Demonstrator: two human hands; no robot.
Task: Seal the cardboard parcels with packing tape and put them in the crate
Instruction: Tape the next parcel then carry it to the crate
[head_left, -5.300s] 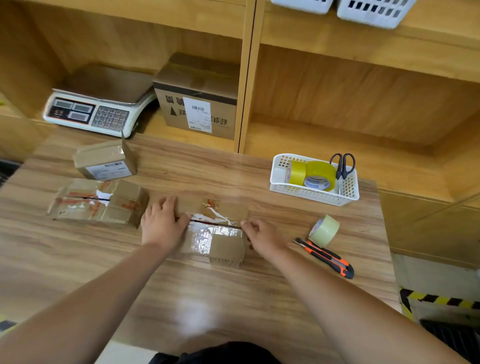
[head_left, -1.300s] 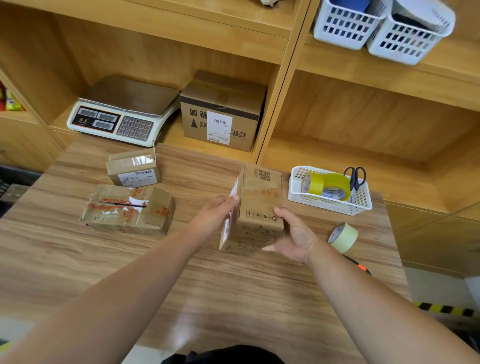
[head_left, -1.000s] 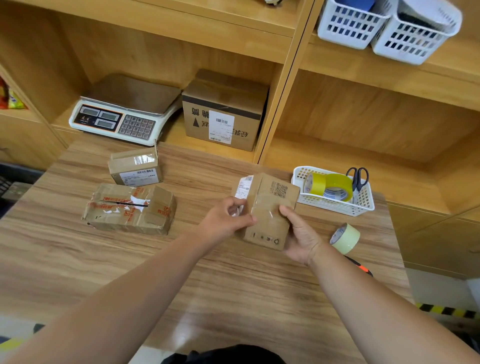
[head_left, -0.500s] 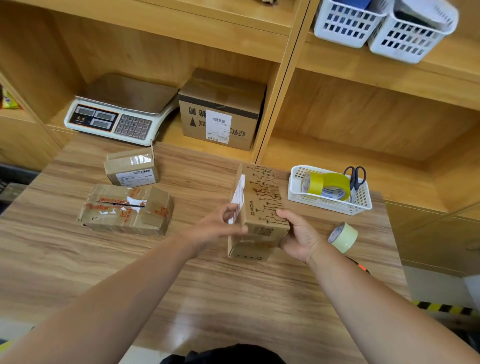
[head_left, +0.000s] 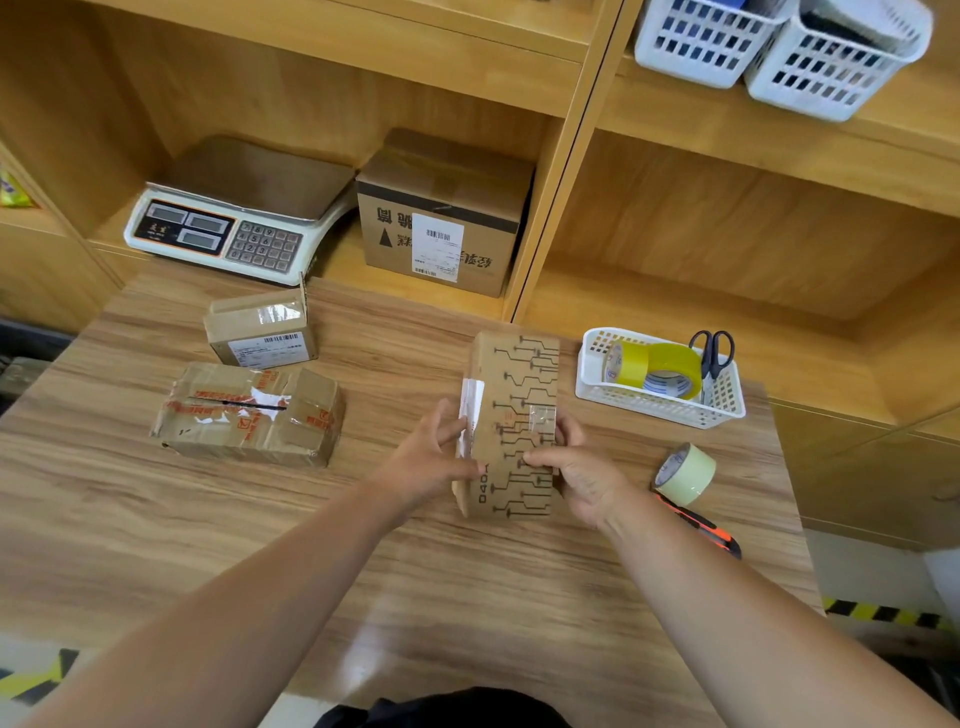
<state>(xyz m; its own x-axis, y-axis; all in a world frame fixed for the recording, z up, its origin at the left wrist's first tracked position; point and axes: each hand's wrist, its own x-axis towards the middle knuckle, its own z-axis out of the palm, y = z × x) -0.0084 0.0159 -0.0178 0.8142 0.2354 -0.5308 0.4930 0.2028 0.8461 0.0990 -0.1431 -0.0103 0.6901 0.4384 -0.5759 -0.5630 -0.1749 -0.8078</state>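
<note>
The brown circuit-printed cardboard parcel (head_left: 514, 426) had been turned again – left hand (head_left: 434, 457) and right hand (head_left: 574, 475) gripped its sides; inspection continued, beside the pale tape roll (head_left: 684, 474).

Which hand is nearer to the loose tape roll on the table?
The right hand: it grips the parcel on its right side, and the tape roll lies just right of it. The left hand grips the parcel's left side, farther away.
</note>
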